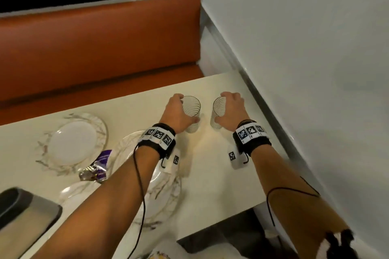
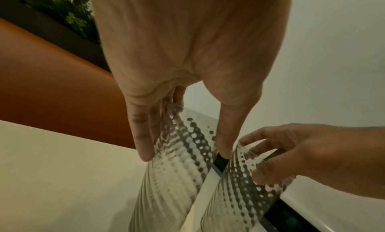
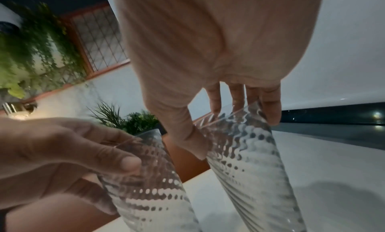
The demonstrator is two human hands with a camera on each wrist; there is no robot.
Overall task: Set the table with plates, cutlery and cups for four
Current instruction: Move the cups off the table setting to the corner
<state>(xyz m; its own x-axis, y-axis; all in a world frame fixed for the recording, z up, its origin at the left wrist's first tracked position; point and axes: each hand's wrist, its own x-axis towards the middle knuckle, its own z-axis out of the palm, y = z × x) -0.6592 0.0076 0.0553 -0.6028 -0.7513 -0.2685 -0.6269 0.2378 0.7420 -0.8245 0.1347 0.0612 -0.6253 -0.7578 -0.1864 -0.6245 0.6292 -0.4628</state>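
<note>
Two ribbed clear glasses standing upright side by side near the far right corner of the table, a narrow gap between them, not touching. Left glass being gripped by the left hand, fingers curled round its far side near the rim, thumb pressing the near wall. Right glass being gripped likewise by the right hand, fingers wrapping the outer side, thumb on the near side. Bare tabletop lying in front of both glasses toward the near edge; right edge of the table running close along the white wall, leaving little room on that side. Orange bench back rising just beyond the far edge.

Both forearms reaching forward, wrists level, banded with black straps carrying marker tags.

Two clear patterned plates sitting toward the left: far plate alone, near plate lying partly under the left forearm. Purple wrapper lying between them.

Left wrist view showing the fingers lying straight down the ribbed wall; right wrist view adding hanging greenery beyond the bench.
</note>
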